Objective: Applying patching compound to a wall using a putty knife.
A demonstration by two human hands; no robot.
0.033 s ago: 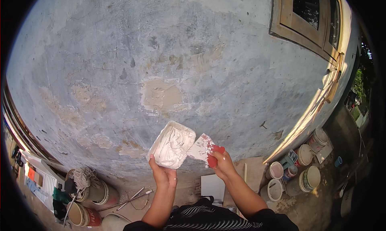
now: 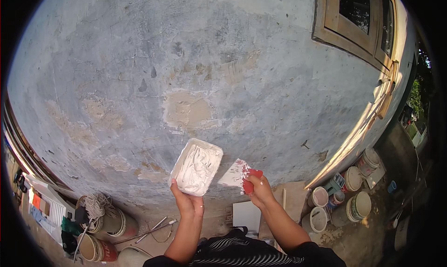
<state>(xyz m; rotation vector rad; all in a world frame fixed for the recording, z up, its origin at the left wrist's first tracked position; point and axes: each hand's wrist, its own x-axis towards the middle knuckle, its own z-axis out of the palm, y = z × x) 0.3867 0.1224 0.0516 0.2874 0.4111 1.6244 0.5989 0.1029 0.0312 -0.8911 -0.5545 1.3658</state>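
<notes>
Hands apart, each gripping its own item. Left hand (image 2: 188, 204) clamped on the near left corner of a white rectangular tray (image 2: 207, 144), thumb up along the side, the rest of the grip mostly hidden underneath. Tray sits in front of the wall (image 2: 116, 57), low centre of view, tilted a bit clockwise, white paste (image 2: 200, 167) spread across its inside in ridges. Right hand (image 2: 262, 190) closed around the red handle of a putty knife (image 2: 242, 174), thumb on top; blade smeared with paste, pointing left at the tray, clear gap between the two. White specks on both hands. Wall is blue-grey, worn, with a tan patch (image 2: 188, 110) above the tray and a wood-framed window (image 2: 354, 16) upper right. On the ground: open bucket (image 2: 318, 220) among several others at right, string mop head (image 2: 98, 206) over buckets at left, pale board (image 2: 247, 216) between the forearms.
</notes>
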